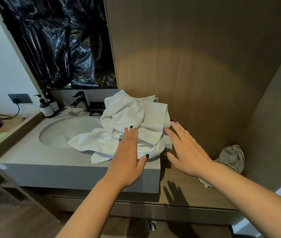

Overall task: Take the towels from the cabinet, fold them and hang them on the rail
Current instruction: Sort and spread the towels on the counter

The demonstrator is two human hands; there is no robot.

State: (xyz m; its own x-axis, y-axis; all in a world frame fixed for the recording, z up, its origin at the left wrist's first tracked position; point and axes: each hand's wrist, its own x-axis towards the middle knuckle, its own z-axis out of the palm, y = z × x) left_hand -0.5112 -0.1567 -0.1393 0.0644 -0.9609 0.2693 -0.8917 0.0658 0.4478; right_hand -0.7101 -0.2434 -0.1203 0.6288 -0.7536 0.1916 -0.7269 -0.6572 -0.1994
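A heap of crumpled white towels (pixel 132 121) lies on the right end of the grey vanity counter (pixel 33 157), partly draped into the round sink (pixel 64 131). My left hand (pixel 127 155) lies flat with straight fingers, its fingertips on the towel's front part. My right hand (pixel 186 150) is spread open beside the heap's right edge, fingertips at the cloth; I cannot tell if they touch it. No rail is in view.
A black faucet (pixel 80 100) and two pump bottles (pixel 48 107) stand behind the sink. Black plastic sheeting (pixel 55 42) covers the mirror area. A wooden panel (pixel 187 66) rises to the right. A grey cloth bag (pixel 232 157) sits on the lower wooden shelf at right.
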